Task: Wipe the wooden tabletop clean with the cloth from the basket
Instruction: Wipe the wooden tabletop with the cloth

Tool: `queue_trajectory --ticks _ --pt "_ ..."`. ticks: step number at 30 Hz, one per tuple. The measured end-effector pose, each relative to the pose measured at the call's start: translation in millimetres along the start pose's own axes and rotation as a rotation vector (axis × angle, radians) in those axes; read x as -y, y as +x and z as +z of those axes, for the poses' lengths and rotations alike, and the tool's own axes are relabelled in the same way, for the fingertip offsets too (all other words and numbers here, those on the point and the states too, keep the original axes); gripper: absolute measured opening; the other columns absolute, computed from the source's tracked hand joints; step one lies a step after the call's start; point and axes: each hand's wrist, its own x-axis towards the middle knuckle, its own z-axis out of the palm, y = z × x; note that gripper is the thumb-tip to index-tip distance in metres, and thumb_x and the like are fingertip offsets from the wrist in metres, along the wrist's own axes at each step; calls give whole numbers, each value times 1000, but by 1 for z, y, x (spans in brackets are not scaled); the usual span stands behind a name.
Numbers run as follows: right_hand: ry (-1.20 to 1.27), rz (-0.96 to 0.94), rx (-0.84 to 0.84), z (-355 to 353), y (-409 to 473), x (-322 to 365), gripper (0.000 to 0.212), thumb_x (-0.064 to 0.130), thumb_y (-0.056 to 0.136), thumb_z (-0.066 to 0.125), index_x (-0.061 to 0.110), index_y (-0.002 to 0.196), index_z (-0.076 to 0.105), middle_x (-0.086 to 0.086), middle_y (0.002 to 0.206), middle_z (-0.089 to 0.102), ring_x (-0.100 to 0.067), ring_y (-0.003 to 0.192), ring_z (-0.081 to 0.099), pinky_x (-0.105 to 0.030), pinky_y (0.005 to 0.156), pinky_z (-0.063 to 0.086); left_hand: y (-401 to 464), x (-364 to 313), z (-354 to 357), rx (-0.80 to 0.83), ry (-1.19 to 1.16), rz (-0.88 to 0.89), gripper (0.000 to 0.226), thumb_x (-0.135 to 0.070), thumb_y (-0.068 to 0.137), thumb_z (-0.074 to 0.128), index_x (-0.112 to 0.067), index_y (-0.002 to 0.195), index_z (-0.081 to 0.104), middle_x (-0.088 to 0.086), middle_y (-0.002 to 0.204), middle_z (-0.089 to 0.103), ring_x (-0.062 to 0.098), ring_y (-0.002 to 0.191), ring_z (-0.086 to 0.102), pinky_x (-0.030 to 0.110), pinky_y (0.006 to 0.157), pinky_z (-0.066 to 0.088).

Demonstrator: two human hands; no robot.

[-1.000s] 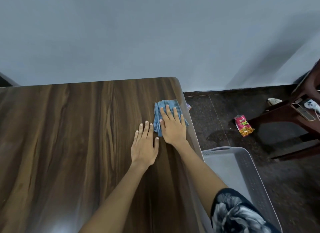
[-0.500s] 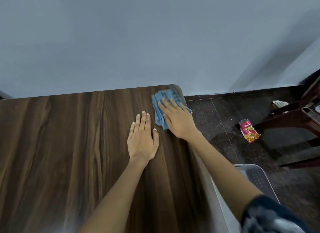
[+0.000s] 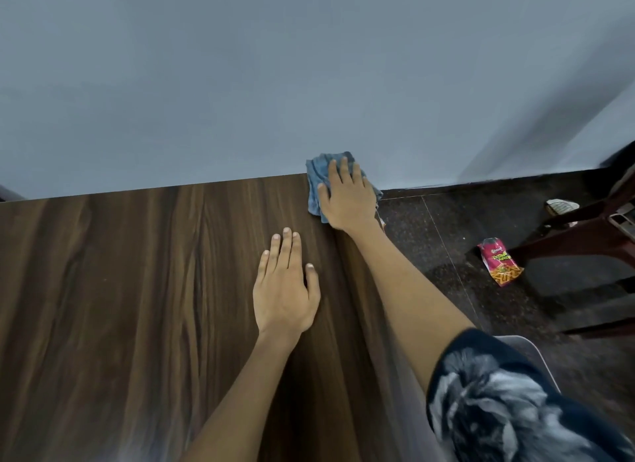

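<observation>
Our right hand [image 3: 347,197] presses flat on the blue cloth [image 3: 318,183] at the tabletop's [image 3: 137,289] 1 o'clock corner, wiping; left hand [image 3: 283,289] flat, empty, bracing us.

The right hand [image 3: 347,193] lies flat on a blue cloth [image 3: 318,180] and presses it down with straight fingers at the far corner of the brown wooden table [image 3: 120,289]. The cloth seems to touch the gray wall [image 3: 309,66], but that is hard to tell. The left hand [image 3: 283,286] rests flat on the wood, nearer than the right hand. A red snack bag [image 3: 500,261] lies on the dark floor [image 3: 446,238], right of the right hand.
</observation>
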Motion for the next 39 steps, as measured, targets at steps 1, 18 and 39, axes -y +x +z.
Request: queue_trajectory --ticks 1,18,39 --pt "-5 -56 -4 0 -7 0 56 36 101 26 8 149 19 -14 155 18 -31 143 14 -42 115 15 0 0 0 -2 -1 -2 53 -33 97 24 -16 147 11 -2 155 8 10 142 2 26 114 -1" --pt "-39 101 43 -7 -45 2 57 26 100 30 12 151 6 -11 158 6 -30 145 2 -43 117 8 -4 0 -3 2 -18 -7 50 -27 98 22 -16 146 13 -2 155 11 9 142 4 26 115 1" --pt "-49 -35 74 -9 -153 20 59 32 93 21 11 148 22 -9 154 24 -25 143 20 -40 115 16 -17 2 -4 -1 -23 -9 50 -27 98 25 -12 146 16 1 154 15 12 142 7 27 115 3"
